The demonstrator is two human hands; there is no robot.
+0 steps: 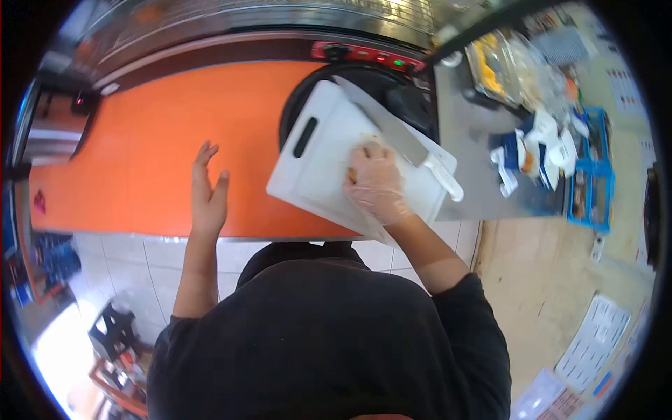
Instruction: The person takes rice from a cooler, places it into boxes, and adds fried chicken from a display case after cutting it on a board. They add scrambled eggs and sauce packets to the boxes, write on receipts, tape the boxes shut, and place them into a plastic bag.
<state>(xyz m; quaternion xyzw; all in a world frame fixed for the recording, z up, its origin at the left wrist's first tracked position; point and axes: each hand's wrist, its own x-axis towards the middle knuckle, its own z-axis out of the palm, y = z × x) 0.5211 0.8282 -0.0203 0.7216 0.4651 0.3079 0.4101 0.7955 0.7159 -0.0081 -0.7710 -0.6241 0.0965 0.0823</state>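
Observation:
My left hand, bare, is held over the orange counter with its fingers apart and nothing in them. My right hand wears a clear plastic glove and rests on the white cutting board. Its fingers are curled down against the board; small brown bits show at the fingertips, but what they grip is mostly hidden. A large knife lies on the board beyond this hand, its white handle sticking out past the right edge. The board lies at a slant, partly over a round black pan or plate.
Behind the board runs a red control panel with a knob and a green light. To the right, a metal worktop bears crumpled blue-and-white packaging and a tray of yellow food. A blue basket stands at the far right.

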